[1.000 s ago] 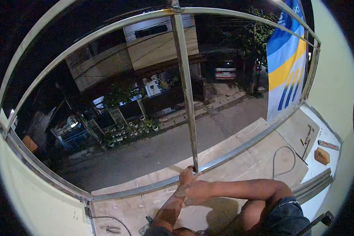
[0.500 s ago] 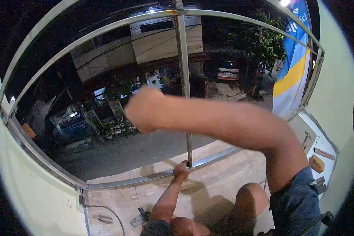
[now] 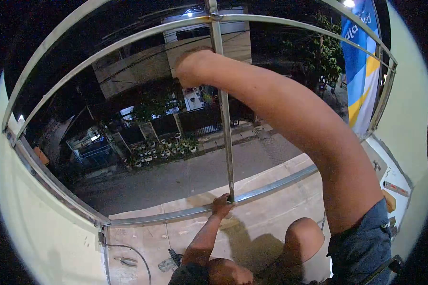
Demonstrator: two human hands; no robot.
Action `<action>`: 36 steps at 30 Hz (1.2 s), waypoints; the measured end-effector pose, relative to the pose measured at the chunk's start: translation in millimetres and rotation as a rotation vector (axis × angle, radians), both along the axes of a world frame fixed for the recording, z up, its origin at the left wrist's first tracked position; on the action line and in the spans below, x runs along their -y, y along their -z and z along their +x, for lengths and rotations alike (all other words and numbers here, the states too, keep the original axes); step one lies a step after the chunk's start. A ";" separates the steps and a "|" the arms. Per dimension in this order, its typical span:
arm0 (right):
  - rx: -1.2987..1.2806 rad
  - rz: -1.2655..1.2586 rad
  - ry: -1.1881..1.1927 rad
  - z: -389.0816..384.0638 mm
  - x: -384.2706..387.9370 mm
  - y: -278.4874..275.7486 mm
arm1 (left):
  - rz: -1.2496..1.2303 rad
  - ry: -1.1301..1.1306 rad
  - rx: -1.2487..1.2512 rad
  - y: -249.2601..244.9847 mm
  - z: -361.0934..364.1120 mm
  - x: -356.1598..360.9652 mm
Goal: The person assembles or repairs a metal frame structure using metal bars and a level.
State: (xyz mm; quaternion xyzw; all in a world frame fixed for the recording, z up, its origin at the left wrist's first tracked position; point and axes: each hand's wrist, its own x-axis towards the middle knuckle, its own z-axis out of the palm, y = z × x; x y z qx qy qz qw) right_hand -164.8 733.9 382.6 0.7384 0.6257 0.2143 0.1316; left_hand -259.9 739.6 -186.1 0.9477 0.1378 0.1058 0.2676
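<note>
My left hand (image 3: 222,205) is closed around the foot of the upright metal post (image 3: 227,142), where it meets the curved bottom rail (image 3: 271,191). My right arm stretches up across the view. My right hand (image 3: 193,68) is raised just left of the post's upper part, below the curved middle rail (image 3: 142,33). Its wrist is bent and its fingers are turned away from me, so whether it holds anything is hidden.
Pliers (image 3: 126,261) and a black cable (image 3: 137,251) lie at lower left. A hammer (image 3: 376,166) and a red-and-grey level (image 3: 395,188) rest on the right ledge. A blue, yellow and white banner (image 3: 361,66) hangs at right. Beyond the frame is a street (image 3: 176,183) below.
My right hand has swung upward and slightly right, from mid-height to near the upper part of the post. The left hand stays at the post's foot. My view has shifted slightly.
</note>
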 end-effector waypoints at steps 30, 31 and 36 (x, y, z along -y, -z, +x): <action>-0.062 0.077 -0.002 -83.7 42.8 8.6 | -0.026 0.017 0.091 3.9 2.4 -0.9; -0.038 0.066 -0.082 -90.1 47.6 10.4 | -0.004 -0.016 0.126 0.3 -0.3 1.7; -0.002 0.148 0.032 -32.6 35.4 -0.2 | -0.018 -0.043 0.028 -10.2 1.7 5.1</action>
